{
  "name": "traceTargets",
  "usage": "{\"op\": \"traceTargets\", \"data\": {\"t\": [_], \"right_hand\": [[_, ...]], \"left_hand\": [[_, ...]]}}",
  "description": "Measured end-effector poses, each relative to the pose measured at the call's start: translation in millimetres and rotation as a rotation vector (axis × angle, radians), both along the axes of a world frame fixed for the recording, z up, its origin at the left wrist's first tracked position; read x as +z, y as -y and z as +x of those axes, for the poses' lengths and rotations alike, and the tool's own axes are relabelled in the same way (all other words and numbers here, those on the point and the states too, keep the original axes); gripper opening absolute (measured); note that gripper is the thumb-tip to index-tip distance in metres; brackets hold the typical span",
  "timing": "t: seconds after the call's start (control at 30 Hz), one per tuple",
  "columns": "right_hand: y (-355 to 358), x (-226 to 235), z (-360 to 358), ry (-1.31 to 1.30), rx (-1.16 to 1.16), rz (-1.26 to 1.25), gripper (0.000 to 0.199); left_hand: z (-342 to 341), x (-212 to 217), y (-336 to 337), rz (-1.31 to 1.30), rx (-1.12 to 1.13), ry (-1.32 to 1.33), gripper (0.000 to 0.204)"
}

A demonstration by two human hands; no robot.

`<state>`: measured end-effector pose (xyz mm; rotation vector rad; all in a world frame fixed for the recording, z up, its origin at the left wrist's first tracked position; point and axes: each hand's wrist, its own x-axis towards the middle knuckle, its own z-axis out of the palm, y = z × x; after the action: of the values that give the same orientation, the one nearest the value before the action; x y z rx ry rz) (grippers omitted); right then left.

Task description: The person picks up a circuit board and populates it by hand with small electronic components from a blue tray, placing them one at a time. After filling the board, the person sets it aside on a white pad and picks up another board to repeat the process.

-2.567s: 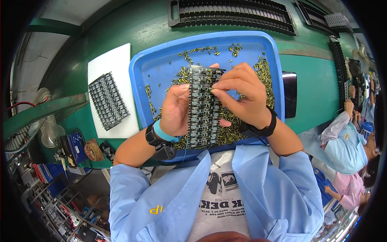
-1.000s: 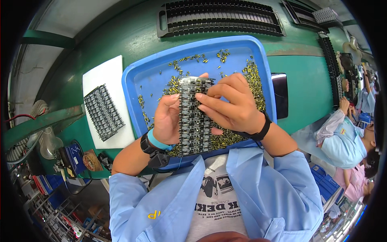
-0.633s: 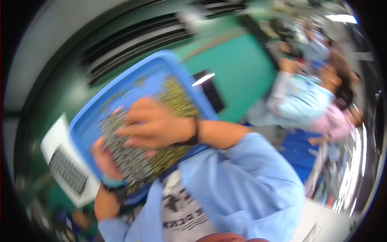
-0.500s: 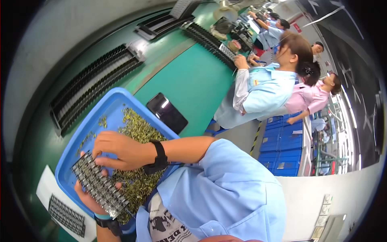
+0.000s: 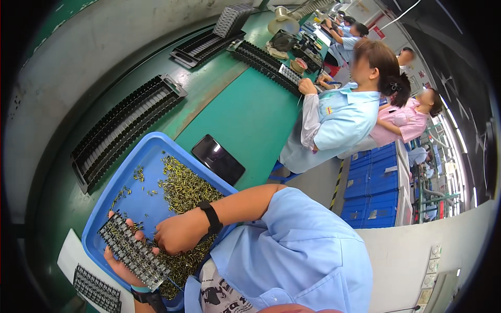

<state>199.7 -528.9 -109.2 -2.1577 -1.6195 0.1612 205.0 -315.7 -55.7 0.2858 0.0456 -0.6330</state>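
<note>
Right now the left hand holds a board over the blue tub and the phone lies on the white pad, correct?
Not quite: the head view shows the phone on the green table beside the tub; the white pad bears another board. The left hand does hold a board over the tub.

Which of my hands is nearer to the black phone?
Right. Your right hand is down at the small parts in the blue tub, across its rim from the black phone. Your left hand is farther off to the left, holding the circuit-board panel.
</note>
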Motion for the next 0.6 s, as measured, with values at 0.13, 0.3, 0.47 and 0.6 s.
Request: {"op": "traceTargets", "data": {"t": [0.13,0.3,0.47,0.6], "right_hand": [[0.9,4.8,-2.3,0.023,0.005,0.007,0.016],[6.9,15.9,3.1,-0.264,-0.072,0.014,0.010],[23.8,42.8,26.4,-0.573,-0.379,0.334,0.007],[41.0,60.2,42.0,-0.753,-0.624,0.533,0.013]], "left_hand": [[1.1,-2.4,-2.7,-0.025,-0.054,0.053,0.071],[0.5,-4.5,-3.1,-0.030,-0.049,0.031,0.071],[-4.3,-3.6,-7.2,-0.022,-0.004,0.008,0.070],[-4.0,-1.0,-7.6,0.055,0.019,-0.044,0.072]]}}
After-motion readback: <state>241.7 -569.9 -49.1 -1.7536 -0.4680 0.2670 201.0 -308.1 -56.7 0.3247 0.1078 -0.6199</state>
